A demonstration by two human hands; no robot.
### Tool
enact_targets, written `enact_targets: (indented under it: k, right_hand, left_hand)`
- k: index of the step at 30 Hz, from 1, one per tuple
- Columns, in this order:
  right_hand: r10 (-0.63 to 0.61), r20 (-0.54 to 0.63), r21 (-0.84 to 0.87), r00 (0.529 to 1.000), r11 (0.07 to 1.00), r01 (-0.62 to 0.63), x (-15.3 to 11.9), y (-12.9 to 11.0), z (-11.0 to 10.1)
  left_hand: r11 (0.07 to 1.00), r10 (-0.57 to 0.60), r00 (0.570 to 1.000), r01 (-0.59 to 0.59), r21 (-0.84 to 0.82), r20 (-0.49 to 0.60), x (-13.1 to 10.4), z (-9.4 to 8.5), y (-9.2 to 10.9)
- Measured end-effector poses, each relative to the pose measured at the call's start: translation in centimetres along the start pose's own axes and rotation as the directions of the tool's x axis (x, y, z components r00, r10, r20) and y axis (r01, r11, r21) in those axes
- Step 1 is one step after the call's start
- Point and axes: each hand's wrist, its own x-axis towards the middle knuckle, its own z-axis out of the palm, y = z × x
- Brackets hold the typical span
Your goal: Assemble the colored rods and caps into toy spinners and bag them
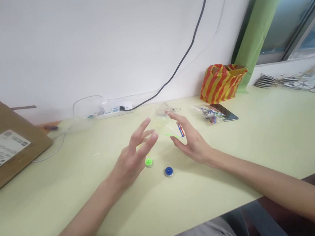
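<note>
My left hand (133,155) hovers over the table with its fingers apart and nothing in them. Facing it on the right, my right hand (191,140) is also spread and holds nothing. A green round piece (149,162) lies just below my left fingers, and a blue round piece (168,171) lies nearer the table's front edge. Beyond and between the hands are a clear plastic bag (161,114), blurred, and a thin green strip (171,135). Red and blue sticks (181,130) lie beside my right hand, partly hidden by it.
A cardboard box (8,131) stands at the left. Along the wall is a power strip (114,112) with a black cable. At the right are a striped bag (220,82), a phone (225,111) and a packet of small parts (210,115).
</note>
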Motion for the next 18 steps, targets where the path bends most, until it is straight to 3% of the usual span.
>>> enact_targets:
  k: [8,13,18]
  right_hand:
    - [-0.009,-0.069,0.047,0.998,0.999,0.012,0.1,-0.3,-0.1]
    - [-0.036,-0.015,-0.019,0.999,0.999,0.036,0.1,0.2,0.0]
    - [-0.011,-0.065,0.043,0.998,0.999,0.014,0.0,0.7,0.2]
  left_hand:
    - [0.998,-0.048,0.999,0.048,-0.033,0.01,-0.1,-0.2,-0.6]
    - [1.0,0.02,0.999,-0.02,0.005,0.029,-0.2,-0.1,-1.0]
    - [0.999,0.018,1.0,-0.018,0.034,0.017,-0.1,-0.2,-1.0]
